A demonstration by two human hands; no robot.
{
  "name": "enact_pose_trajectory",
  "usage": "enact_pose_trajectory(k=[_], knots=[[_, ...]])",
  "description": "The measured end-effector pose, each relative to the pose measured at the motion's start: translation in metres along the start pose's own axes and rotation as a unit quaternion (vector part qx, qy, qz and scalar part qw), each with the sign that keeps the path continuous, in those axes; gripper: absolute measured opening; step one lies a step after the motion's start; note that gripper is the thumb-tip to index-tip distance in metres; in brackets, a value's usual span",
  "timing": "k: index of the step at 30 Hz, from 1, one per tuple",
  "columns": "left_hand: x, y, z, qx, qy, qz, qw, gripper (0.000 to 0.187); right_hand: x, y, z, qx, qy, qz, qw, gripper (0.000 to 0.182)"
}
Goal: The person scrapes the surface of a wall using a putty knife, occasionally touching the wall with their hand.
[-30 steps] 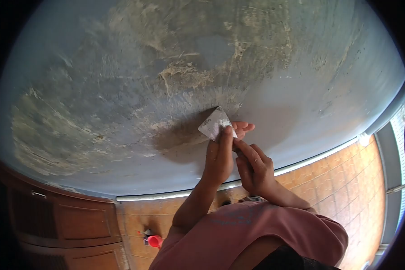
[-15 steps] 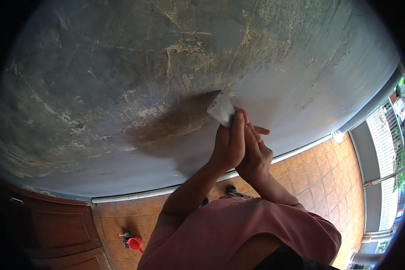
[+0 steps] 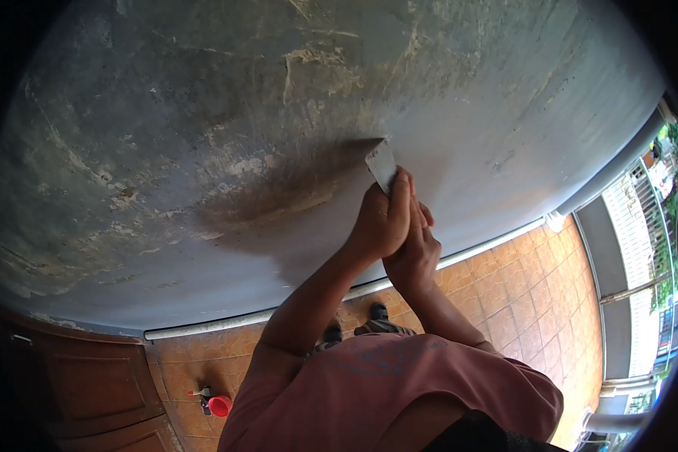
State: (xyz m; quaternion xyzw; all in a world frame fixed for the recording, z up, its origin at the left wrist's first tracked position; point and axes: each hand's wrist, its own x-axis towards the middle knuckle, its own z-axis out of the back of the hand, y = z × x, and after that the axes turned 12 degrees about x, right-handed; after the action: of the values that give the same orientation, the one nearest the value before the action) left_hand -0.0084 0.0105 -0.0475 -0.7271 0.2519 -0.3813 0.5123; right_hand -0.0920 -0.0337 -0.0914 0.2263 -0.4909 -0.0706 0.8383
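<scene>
A scraper with a flat, pale grey blade [image 3: 381, 163] meets the wall [image 3: 474, 158], its front edge at the border between rough, flaking patches and smoother grey paint. My left hand [image 3: 383, 224] is closed around the scraper just below the blade. Pressed against it, my right hand [image 3: 414, 258] is also closed, fingers bent around the handle area. The handle itself is hidden by both hands. A dark shadow falls on the wall left of the blade.
A white pipe [image 3: 226, 326] runs along the wall's foot above orange floor tiles [image 3: 520, 301]. At lower left are a brown wooden door [image 3: 90, 377] and a red cup-like container [image 3: 219, 406] beside a small dark item. A white fence [image 3: 631, 226] stands at right.
Both hands and the scraper have moved slightly upward along the wall. The blade now appears narrower, turned more edge-on. The whole view has shifted a little.
</scene>
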Motion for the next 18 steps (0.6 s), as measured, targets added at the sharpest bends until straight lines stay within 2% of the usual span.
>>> enact_pose_trajectory(k=[4, 8, 11, 15, 17, 18], knots=[[-0.005, 0.003, 0.011, 0.021, -0.003, 0.025, 0.999, 0.024, -0.005, -0.001, -0.015, -0.003, -0.033, 0.018, 0.999, 0.06], [0.025, -0.019, 0.008, 0.038, 0.053, -0.033, 0.997, 0.028, 0.022, -0.005, -0.017, 0.0, -0.056, 0.008, 0.998, 0.059], [0.021, -0.033, -0.001, 0.033, 0.036, -0.014, 0.999, 0.027, 0.027, 0.003, -0.007, 0.018, -0.053, 0.001, 0.998, 0.059], [0.0, 0.001, 0.008, 0.02, -0.015, 0.041, 0.999, 0.026, 0.003, 0.004, -0.013, 0.024, -0.034, -0.008, 0.999, 0.06], [0.007, -0.004, 0.006, 0.062, 0.0, 0.005, 0.998, 0.027, 0.003, 0.005, -0.014, 0.013, -0.016, -0.048, 0.999, 0.057], [0.017, -0.011, 0.004, 0.059, 0.012, -0.005, 0.998, 0.027, 0.016, 0.007, -0.012, 0.022, -0.041, -0.037, 0.998, 0.056]])
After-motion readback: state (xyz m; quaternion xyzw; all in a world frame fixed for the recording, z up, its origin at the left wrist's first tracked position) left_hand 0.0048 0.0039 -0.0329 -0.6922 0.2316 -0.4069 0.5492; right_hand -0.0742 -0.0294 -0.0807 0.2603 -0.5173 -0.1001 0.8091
